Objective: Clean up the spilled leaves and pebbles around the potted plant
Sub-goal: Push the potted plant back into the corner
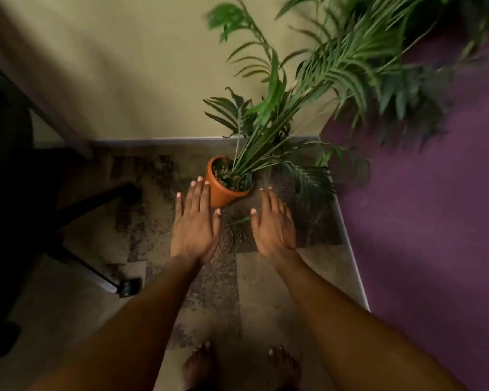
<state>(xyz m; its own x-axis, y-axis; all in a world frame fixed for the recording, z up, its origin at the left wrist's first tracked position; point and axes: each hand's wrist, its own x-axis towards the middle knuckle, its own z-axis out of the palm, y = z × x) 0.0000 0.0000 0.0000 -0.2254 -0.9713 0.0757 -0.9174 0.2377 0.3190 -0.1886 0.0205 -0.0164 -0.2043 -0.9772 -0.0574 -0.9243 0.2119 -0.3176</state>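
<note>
A terracotta pot point(219, 193) with a tall green palm point(268, 108) stands on the patterned floor in the room's corner, pebbles on top of its soil. Fallen green leaves point(239, 221) and a few small pebbles point(242, 236) lie on the floor just in front of the pot. My left hand point(195, 224) is stretched out flat, palm down, its fingertips next to the pot's left side. My right hand point(273, 225) is likewise flat with fingers apart, right of the leaves. Both hands hold nothing.
An office chair's black base with castors point(127, 287) stands at the left. A beige wall point(124, 66) runs behind the pot and a purple wall point(421, 221) on the right. My bare feet point(201, 365) show at the bottom.
</note>
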